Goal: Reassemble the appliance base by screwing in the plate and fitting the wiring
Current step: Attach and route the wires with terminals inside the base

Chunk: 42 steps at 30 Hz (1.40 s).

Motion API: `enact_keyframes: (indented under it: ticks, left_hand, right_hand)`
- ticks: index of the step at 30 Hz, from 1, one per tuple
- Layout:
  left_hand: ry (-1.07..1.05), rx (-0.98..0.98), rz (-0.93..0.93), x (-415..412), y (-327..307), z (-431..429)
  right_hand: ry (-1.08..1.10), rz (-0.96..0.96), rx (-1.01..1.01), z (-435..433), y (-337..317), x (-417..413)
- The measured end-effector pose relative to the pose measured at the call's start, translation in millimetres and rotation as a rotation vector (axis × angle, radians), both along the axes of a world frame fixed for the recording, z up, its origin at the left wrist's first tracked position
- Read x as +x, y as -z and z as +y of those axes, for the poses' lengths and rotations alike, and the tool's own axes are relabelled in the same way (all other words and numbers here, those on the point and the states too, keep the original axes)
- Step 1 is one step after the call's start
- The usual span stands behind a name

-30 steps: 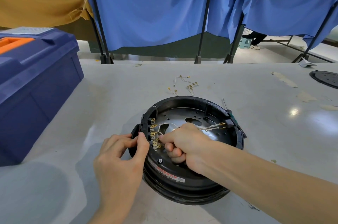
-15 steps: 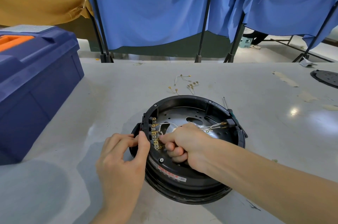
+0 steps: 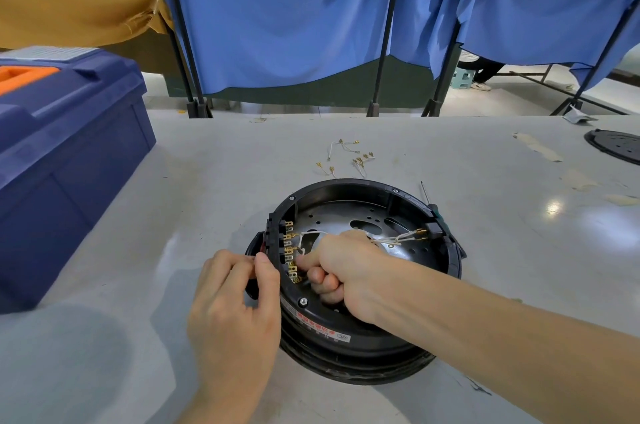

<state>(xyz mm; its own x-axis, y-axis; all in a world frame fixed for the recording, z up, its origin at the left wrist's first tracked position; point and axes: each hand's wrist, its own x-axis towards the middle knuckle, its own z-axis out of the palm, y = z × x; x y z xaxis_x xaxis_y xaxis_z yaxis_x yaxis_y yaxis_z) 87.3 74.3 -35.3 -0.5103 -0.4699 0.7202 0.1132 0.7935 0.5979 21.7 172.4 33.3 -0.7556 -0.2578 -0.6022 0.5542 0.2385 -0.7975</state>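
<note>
Head view: the black round appliance base lies open side up on the grey table, toward the near edge and right of centre. My left hand rests at the base's left rim; its grip is partly curled, thumb against the black terminal block from outside, fingers pressed to the outer wall. My right hand reaches inside the base, grip curled into a near fist with thumb and forefinger pinched at the row of brass terminals; what the pinch holds I cannot tell. White wires run from under the right hand across the perforated metal plate to the right rim. A screwdriver lies just behind the base's far right rim. Loose wires with brass lugs lie farther back, mid-table. A blue toolbox stands at the left edge; a black disc lies at the right edge.
</note>
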Motion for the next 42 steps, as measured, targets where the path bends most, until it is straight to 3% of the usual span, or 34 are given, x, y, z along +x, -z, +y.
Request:
enact_keyframes:
  ticks: [15,29,42]
  left_hand:
    - [0.016,-0.012,0.003,-2.4,4.4,-0.4]
    - [-0.030,-0.006,-0.036,3.4,-2.8,-6.4]
    - [-0.018,-0.088,0.020,7.8,-3.1,-2.3]
  right_hand:
    - [0.020,-0.031,0.018,-5.2,-1.3,-2.9]
    - [-0.303,0.037,0.038,23.2,-8.7,-0.8]
    - [-0.315,0.012,0.005,28.2,-2.1,-1.8]
